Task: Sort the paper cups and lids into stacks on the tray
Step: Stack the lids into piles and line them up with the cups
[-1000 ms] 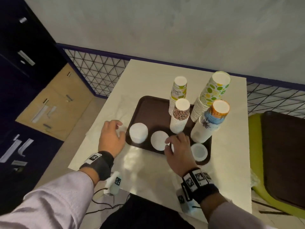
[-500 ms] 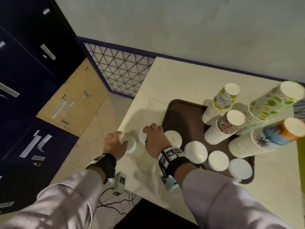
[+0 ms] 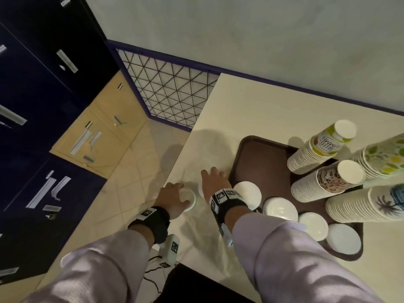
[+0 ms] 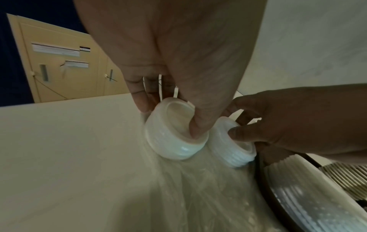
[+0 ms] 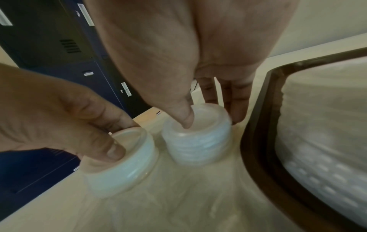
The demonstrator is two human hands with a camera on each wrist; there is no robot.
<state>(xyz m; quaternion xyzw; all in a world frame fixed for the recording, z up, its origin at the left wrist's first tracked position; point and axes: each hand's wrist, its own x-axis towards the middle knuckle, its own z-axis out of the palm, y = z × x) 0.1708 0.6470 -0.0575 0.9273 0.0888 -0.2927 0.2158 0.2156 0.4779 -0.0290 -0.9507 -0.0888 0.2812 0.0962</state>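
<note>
Most of the sorting looks done. At the right of the head view, four cup stacks (image 3: 323,147) stand on the brown tray (image 3: 258,158), each nested and leaning toward the right edge of the frame. Along the tray's lower edge four lid piles (image 3: 247,194) sit in a row, running from centre toward the lower right.

What is left sits off the tray, on the table (image 3: 273,110) just left of the tray's lower-left corner: two short lid stacks, side by side and nearly touching.

The left hand (image 3: 172,199) grips the left lid stack (image 4: 174,133): in the left wrist view the thumb presses into the recessed top and the fingers curl round the far side. This stack tilts, one edge apparently lifted off the table.

The right hand (image 3: 215,184) grips the right lid stack (image 5: 198,141) the same way, thumb in the top, fingers down its far side, beside the tray rim.

Judging from this, the remaining work is to carry these two stacks onto the tray, probably onto matching piles. Whether more loose lids lie outside the frames cannot be told.
</note>
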